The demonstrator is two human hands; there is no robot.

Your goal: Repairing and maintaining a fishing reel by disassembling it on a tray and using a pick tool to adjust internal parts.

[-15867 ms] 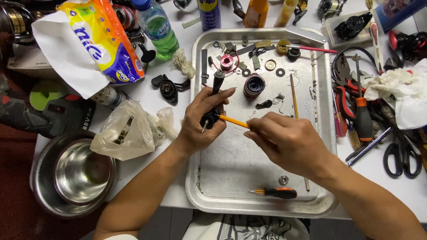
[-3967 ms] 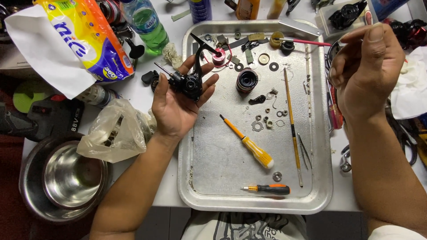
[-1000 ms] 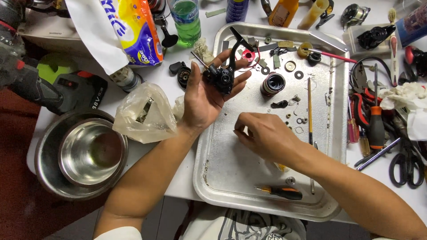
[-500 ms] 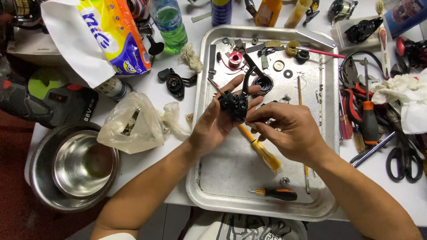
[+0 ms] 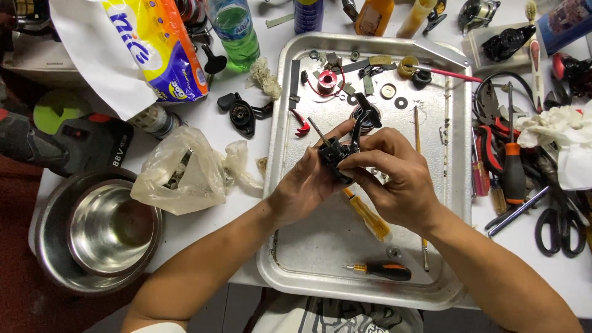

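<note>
**Holding a small mechanism above a tray of loose parts**

Holding the black reel body (image 5: 338, 155) between both hands, the person keeps it in the air above the middle of the metal tray (image 5: 431, 290), not resting on anything. The left hand (image 5: 302, 188) carries it from below, with the grip closed around its lower part. The right hand (image 5: 391, 179) comes from the other side, and its fingers close on the top of the same piece, near the curved black arm that stands up from it. A thin rod sticks out of the body toward the far left corner of the tray.

The first risk, in my judgement, is a small part falling out of the body. Washers and rings (image 5: 394, 95) already lie along the far edge of the tray, so a dropped part may be hard to tell from them, or may bounce over the low rim onto the worktop.

The yellow screwdriver (image 5: 369, 216) lies just under the right wrist, and a smaller orange and black screwdriver (image 5: 379, 269) lies near the tray's near edge. A lowered wrist could push either one.

Beyond the tray's left edge, a plastic bag (image 5: 179, 176) and a steel bowl (image 5: 108, 228) stand well apart from the hands.
</note>
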